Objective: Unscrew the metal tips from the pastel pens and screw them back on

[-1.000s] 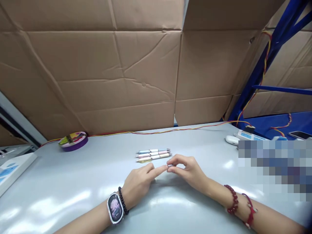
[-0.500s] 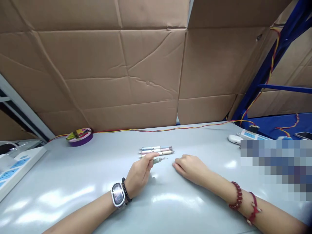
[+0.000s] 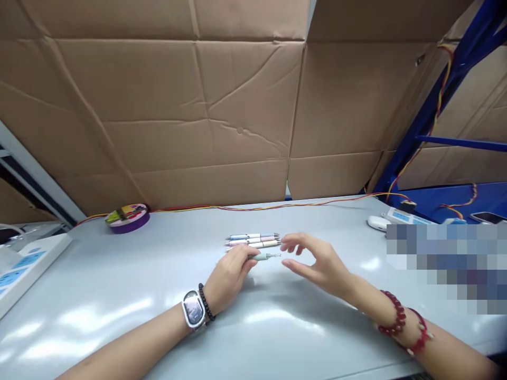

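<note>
The right hand (image 3: 317,264) has uncurled, thumb and fingers apart with nothing visible between; keep the left hand (image 3: 227,274) pinching the slim pale-green pen (image 3: 261,257) steadily above the glossy grey desk (image 3: 166,269).

Over at the glossy table (image 3: 301,348), the person's left hand (image 3: 228,275) pinches a pale green pen (image 3: 260,257), its bare slim tip pointing toward the right hand (image 3: 324,265), whose thumb and fingers stand parted just beside it. Three pens (image 3: 253,240) lie side by side beyond, before creased cardboard (image 3: 158,84).
</note>
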Demonstrator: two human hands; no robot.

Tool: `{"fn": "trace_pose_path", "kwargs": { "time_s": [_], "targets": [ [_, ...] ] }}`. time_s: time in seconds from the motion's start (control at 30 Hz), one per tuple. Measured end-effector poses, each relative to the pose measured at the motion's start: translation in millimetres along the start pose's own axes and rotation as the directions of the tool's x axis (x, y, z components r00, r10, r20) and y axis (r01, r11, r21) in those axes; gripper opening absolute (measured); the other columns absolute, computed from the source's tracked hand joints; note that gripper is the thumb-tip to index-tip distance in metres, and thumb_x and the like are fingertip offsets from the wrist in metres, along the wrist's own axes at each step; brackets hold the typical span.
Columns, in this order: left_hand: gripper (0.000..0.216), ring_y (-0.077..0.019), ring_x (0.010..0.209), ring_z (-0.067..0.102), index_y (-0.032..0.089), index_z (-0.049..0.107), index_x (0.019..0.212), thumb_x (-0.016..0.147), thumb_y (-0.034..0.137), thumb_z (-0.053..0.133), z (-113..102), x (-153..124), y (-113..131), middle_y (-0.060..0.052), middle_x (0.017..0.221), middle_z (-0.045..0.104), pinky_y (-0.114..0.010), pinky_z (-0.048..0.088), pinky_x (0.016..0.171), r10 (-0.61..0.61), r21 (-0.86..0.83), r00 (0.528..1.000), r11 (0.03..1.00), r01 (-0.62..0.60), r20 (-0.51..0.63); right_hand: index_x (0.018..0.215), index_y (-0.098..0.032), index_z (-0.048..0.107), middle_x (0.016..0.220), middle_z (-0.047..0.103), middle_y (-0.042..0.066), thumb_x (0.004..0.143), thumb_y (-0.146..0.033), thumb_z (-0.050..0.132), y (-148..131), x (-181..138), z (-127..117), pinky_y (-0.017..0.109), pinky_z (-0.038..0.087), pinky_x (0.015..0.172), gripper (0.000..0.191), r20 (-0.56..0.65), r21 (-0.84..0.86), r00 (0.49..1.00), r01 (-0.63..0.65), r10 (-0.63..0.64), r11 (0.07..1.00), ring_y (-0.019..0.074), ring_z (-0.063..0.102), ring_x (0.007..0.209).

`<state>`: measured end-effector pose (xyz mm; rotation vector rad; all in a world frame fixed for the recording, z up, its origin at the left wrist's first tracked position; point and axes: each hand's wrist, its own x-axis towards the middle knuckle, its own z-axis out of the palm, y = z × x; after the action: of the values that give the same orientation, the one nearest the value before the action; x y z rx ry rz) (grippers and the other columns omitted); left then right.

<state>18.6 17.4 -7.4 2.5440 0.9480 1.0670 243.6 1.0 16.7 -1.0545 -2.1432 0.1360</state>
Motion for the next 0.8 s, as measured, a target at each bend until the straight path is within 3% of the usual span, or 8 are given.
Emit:
{"fn": "trace_pose_path", "kwargs": {
  "time_s": [0.07, 0.23, 0.33, 0.4, 0.5, 0.6, 0.7, 0.8],
  "targets": [
    [0.019, -0.0184, 0.083, 0.057, 0.019, 0.051, 0.098, 0.096, 0.024, 0.032, 0, 1, 0, -0.005, 0.089, 0.060, -0.030, 0.046, 0.072, -0.011, 0.017, 1.000, 1.000, 0.011, 0.021, 0.101, -0.021, 0.057, 0.088, 0.068, 0.004, 0.088, -0.030, 0.053, -6, -2, 6, 0.028, 0.052, 0.070, 0.016, -0.115, 0.215, 0.992, 0.069, -0.045, 0.974, 0.0161, 0.064, 0.079],
    [0.021, -0.0179, 0.082, 0.058, 0.018, 0.052, 0.098, 0.096, 0.022, 0.032, 2, 2, 0, -0.005, 0.089, 0.061, -0.030, 0.048, 0.072, -0.007, 0.055, 0.996, 0.998, 0.002, 0.087, 0.083, -0.022, 0.064, 0.078, 0.069, 0.003, 0.088, -0.029, 0.054, -9, -5, 28, 0.029, 0.053, 0.065, 0.013, -0.114, 0.312, 0.993, 0.009, 0.028, 0.950, 0.0173, 0.065, 0.070],
    [0.021, -0.0180, 0.083, 0.060, 0.018, 0.054, 0.098, 0.096, 0.021, 0.033, 3, 3, -3, -0.005, 0.091, 0.063, -0.030, 0.049, 0.072, -0.010, 0.092, 0.992, 0.996, -0.002, 0.126, 0.084, -0.021, 0.065, 0.075, 0.069, 0.003, 0.087, -0.032, 0.055, -1, -1, 27, 0.029, 0.051, 0.063, 0.016, -0.041, 0.261, 0.999, -0.022, 0.034, 0.965, 0.0169, 0.063, 0.068],
    [0.018, -0.0186, 0.085, 0.060, 0.019, 0.054, 0.098, 0.095, 0.021, 0.037, 3, 3, -6, -0.004, 0.092, 0.064, -0.030, 0.049, 0.072, -0.015, 0.123, 0.988, 0.992, -0.004, 0.155, 0.096, -0.021, 0.065, 0.080, 0.068, 0.003, 0.084, -0.033, 0.060, 8, 3, 20, 0.029, 0.050, 0.065, 0.018, 0.053, 0.205, 0.998, -0.044, 0.034, 0.978, 0.0171, 0.062, 0.072],
    [0.014, -0.0204, 0.089, 0.060, 0.020, 0.052, 0.103, 0.092, 0.019, 0.043, 2, 3, -11, -0.004, 0.097, 0.064, -0.032, 0.049, 0.073, -0.032, 0.170, 0.982, 0.985, 0.000, 0.186, 0.108, -0.023, 0.062, 0.091, 0.067, 0.004, 0.084, -0.030, 0.060, 25, 8, 8, 0.029, 0.048, 0.069, 0.025, 0.153, 0.107, 0.980, -0.146, 0.129, 0.984, 0.0172, 0.060, 0.080],
    [0.013, -0.0209, 0.085, 0.061, 0.021, 0.050, 0.103, 0.090, 0.017, 0.046, 2, 4, -15, -0.003, 0.095, 0.065, -0.032, 0.050, 0.070, -0.053, 0.210, 0.980, 0.978, 0.012, 0.194, 0.103, -0.023, 0.064, 0.096, 0.066, 0.005, 0.086, -0.025, 0.056, 42, 11, 3, 0.029, 0.046, 0.072, 0.020, 0.174, 0.027, 0.954, -0.254, 0.246, 0.967, 0.0175, 0.059, 0.083],
    [0.008, -0.0202, 0.081, 0.061, 0.021, 0.050, 0.095, 0.090, 0.017, 0.045, 4, 6, -17, -0.001, 0.087, 0.064, -0.030, 0.050, 0.066, -0.059, 0.237, 0.980, 0.971, 0.013, 0.191, 0.099, -0.022, 0.065, 0.093, 0.065, 0.004, 0.082, -0.024, 0.060, 51, 13, 10, 0.029, 0.045, 0.072, 0.019, 0.191, 0.004, 0.945, -0.272, 0.266, 0.962, 0.0179, 0.058, 0.082],
    [0.008, -0.0212, 0.088, 0.059, 0.020, 0.050, 0.095, 0.089, 0.015, 0.046, 5, 10, -15, -0.004, 0.093, 0.063, -0.034, 0.049, 0.073, -0.034, 0.255, 0.984, 0.967, -0.013, 0.177, 0.092, -0.021, 0.065, 0.086, 0.064, 0.003, 0.081, -0.023, 0.060, 54, 15, 22, 0.028, 0.043, 0.067, 0.013, 0.204, 0.005, 0.943, -0.269, 0.262, 0.963, 0.0170, 0.056, 0.075]
  ]
}}
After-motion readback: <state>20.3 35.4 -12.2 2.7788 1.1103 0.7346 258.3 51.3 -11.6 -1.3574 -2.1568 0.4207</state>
